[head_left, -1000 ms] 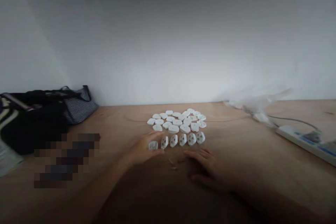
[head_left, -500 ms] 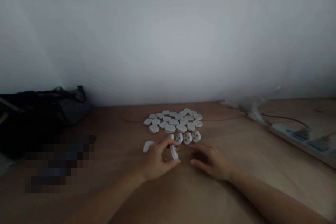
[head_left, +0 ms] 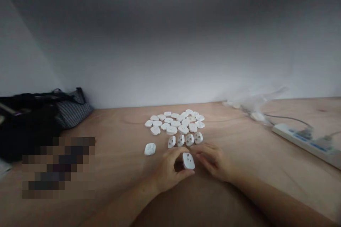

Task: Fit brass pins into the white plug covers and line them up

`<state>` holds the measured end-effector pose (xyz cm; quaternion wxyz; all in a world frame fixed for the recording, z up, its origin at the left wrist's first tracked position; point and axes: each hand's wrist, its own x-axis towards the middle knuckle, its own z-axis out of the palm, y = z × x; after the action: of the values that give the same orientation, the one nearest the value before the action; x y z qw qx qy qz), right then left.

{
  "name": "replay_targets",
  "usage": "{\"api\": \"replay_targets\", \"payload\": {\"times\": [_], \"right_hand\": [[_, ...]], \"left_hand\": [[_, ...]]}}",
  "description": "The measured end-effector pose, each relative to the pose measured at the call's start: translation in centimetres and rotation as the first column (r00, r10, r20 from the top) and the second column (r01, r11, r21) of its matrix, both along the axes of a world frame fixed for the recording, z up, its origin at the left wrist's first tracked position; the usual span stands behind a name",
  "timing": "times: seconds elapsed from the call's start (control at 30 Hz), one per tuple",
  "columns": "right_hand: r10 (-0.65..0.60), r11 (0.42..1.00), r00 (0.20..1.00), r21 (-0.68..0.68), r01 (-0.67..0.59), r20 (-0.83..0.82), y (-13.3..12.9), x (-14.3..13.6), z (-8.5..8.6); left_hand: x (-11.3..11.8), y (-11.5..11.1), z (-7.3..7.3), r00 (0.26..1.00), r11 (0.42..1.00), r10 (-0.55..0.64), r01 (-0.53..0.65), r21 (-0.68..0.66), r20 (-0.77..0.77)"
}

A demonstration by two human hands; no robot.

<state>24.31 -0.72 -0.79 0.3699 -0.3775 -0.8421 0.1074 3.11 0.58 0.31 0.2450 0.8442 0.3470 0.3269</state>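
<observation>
Wall: Plain grey-white wall (head_left: pixel 170 42) fills the back, right behind your desk.
Desk: your desk (head_left: pixel 112 170) is light brown wood and runs all the way across.
Bag: a dark bag (head_left: pixel 39 117) with a striped part sits far to your left, up against the wall.
Power strip: a long white power strip (head_left: pixel 306 142) with a thin wire lies far to your right.
Clear wrap: some see-through plastic (head_left: pixel 255 108) sits near the wall, next to the strip.
Pile: a bunch of small white plug pieces (head_left: pixel 174 122) lies flat in the middle of the desk, close to the wall.
Row: four more plug pieces (head_left: pixel 185 139) stand in a short row just in front of the pile.
Lone piece: one white piece (head_left: pixel 150 149) lies by itself, to the left of the row.
Left hand: your left hand (head_left: pixel 170 170) is closed in a narrow grip on a white plug piece (head_left: pixel 188 160), thumb under it and fingers over it.
Right hand: your right hand (head_left: pixel 213 161) is curled beside that same piece, with its fingertips (head_left: pixel 198 156) touching it or very near; you cannot tell if it grips.
Held piece: it is just in front of the row, between your two hands, face turned up to you.
</observation>
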Motion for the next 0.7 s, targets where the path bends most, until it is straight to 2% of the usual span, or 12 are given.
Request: {"api": "replay_targets", "payload": {"times": [0.07,0.13,0.3,0.43,0.5,0.63,0.7], "right_hand": [[0.088,0.995,0.993,0.032,-0.091,0.083,-0.1,-0.1,0.1],[0.108,0.992,0.987,0.048,-0.114,0.116,-0.1,-0.2,0.1],[0.033,0.999,0.998,0.013,-0.034,0.049,0.1,0.1,-0.2],[0.03,0.999,0.998,-0.041,-0.028,0.052,0.1,0.3,-0.4],[0.046,0.998,0.997,-0.048,-0.043,0.069,0.1,0.2,-0.5],[0.061,0.997,0.994,-0.05,-0.057,0.093,0.1,0.0,-0.6],[0.061,0.997,0.993,-0.055,-0.056,0.1,0.1,-0.1,-0.6]], "left_hand": [[0.1,0.0,-0.2,1.0,1.0,0.012,-0.012,-0.022,0.027],[0.1,0.0,-0.5,0.996,0.999,0.029,-0.026,-0.048,0.079],[-0.3,0.3,-1.1,0.979,0.995,0.088,-0.077,-0.066,0.182],[-1.9,2.2,-0.2,0.964,0.995,0.061,-0.038,-0.095,0.26],[-3.1,3.5,0.4,0.972,0.989,0.05,-0.016,-0.148,0.23],[-5.5,5.9,1.0,0.989,0.982,0.146,-0.142,-0.121,0.021],[-6.3,6.5,1.1,0.986,0.979,0.162,-0.166,-0.117,-0.042]]}}
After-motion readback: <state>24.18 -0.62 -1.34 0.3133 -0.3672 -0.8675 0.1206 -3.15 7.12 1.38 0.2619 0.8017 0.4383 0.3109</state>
